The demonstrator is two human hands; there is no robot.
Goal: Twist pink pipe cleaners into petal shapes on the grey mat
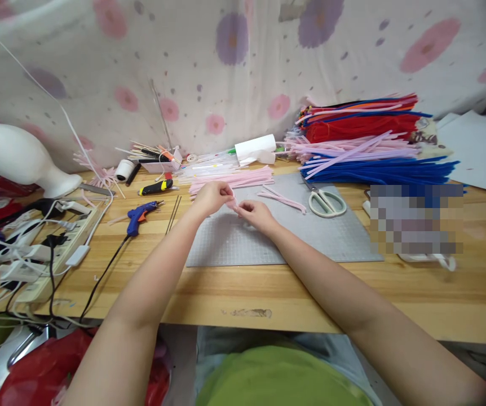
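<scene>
Over the grey cutting mat [243, 248], my left hand [212, 199] and my right hand [258, 216] meet with fingers closed in a pinch. Between their fingertips is a short pale pink pipe cleaner [233, 202], looped or bent; its exact shape is partly hidden by the fingers. Just behind the hands lies a bundle of pink pipe cleaners [243, 179]. A few loose pink pipe cleaners [283, 198] rest on the mat to the right of my right hand. Beyond them are scissors with pale green handles [326, 203].
Blue [382, 171] and red pipe cleaner bundles [361, 128] are piled back right. Left of the mat lie a blue glue gun [135, 219], a yellow-black utility knife [155, 187] and thin dark sticks [172, 215]. A corded power strip [57, 254] and white foam head [18, 155] occupy the far left.
</scene>
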